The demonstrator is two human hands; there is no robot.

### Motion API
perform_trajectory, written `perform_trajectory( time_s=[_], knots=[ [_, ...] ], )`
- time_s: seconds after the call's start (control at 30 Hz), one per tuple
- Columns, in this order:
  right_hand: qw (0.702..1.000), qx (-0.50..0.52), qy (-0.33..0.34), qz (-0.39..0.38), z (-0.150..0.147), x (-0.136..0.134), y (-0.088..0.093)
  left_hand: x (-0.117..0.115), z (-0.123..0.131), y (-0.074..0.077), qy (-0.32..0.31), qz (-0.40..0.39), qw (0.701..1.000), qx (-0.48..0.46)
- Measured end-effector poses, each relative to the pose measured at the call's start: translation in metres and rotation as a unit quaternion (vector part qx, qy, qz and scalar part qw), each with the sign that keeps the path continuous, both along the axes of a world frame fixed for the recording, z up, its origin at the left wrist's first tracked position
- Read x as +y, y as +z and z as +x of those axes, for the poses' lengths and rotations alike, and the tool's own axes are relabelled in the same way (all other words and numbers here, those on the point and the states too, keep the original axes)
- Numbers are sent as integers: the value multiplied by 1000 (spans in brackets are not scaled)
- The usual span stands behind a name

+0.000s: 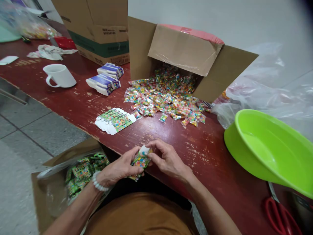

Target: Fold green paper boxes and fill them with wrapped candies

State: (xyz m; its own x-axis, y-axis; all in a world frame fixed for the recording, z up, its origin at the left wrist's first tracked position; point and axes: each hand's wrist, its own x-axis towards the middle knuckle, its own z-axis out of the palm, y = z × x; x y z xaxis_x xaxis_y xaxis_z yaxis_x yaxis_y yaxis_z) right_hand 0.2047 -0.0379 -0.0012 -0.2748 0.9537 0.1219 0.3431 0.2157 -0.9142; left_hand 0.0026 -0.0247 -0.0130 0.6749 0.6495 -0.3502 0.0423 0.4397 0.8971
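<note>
My left hand (122, 168), with a string of pale beads at the wrist, is closed around a small green printed candy box (141, 162) by the table edge. The box's white end flap stands up. At that open end, the fingers of my right hand (167, 159) pinch a small clear candy packet (150, 151), mostly covered by the fingers. Beyond my hands lies a fanned stack of flat green boxes (116, 120). A heap of candy packets (168, 101) spills out of a tipped carton (182, 49).
Below the table at left, an open carton (40, 195) holds several filled green boxes (83, 173). A white mug (61, 76), purple-and-white box stacks (105, 83) and a tall carton (97, 36) stand behind. To the right are a lime-green basin (259, 150) and red-handled scissors (278, 215).
</note>
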Motion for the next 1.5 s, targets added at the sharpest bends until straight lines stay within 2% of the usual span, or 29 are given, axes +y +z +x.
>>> perform_trajectory(
  time_s=[0.07,0.17,0.27,0.33,0.4,0.47,0.5,0.6,0.67,0.73,0.8,0.83,0.93,0.97,1.03,1.1,1.17,1.23,1.3,1.33,1.4,1.5],
  knots=[
    [999,23,5,-44,2,5,-4,-3,4,-3,-16,3,1000,-16],
    [993,71,-27,-87,7,10,-10,-6,6,-7,4,7,1000,-21],
    [997,36,-37,-61,8,9,-7,-8,7,-7,40,8,999,-15],
    [999,-19,-20,-19,7,6,-1,-8,9,-5,51,7,999,-7],
    [998,-53,26,-1,5,4,5,-9,12,-2,54,18,998,17],
    [997,-36,71,-22,3,5,5,-10,15,1,57,39,997,41],
    [997,-11,71,-37,3,6,3,-10,16,3,64,45,996,48],
    [997,48,-21,-53,2,9,-6,-9,19,4,102,19,994,44],
    [997,39,-60,-23,0,9,-9,-9,20,3,127,-22,991,41],
    [1000,19,-22,10,-2,7,-8,-8,21,1,145,-45,988,30],
    [999,35,25,10,-5,4,-6,-6,23,1,168,-40,985,9],
    [998,59,19,-5,-7,2,-6,-6,23,1,181,-33,983,-4],
    [980,163,-94,-66,-12,2,-10,-5,25,2,202,-31,979,-23],
    [970,195,-109,-100,-13,2,-12,-5,26,2,200,-32,979,-25],
    [953,238,-65,-177,-15,4,-16,-6,27,3,192,-30,981,-28],
    [946,243,-9,-213,-16,5,-18,-8,28,3,194,-35,980,-32],
    [967,205,-27,-148,-17,5,-18,-9,29,3,200,-69,976,-46],
    [988,142,-62,-17,-18,6,-16,-8,29,3,196,-130,969,-72],
    [990,80,-59,98,-18,6,-14,-7,28,4,184,-188,959,-102],
    [989,58,-45,129,-17,5,-13,-6,27,4,180,-208,955,-113],
    [991,50,-18,126,-17,5,-12,-5,26,6,183,-222,949,-127],
    [993,120,-16,3,-17,3,-11,-5,27,7,211,-201,949,-122]
  ],
)
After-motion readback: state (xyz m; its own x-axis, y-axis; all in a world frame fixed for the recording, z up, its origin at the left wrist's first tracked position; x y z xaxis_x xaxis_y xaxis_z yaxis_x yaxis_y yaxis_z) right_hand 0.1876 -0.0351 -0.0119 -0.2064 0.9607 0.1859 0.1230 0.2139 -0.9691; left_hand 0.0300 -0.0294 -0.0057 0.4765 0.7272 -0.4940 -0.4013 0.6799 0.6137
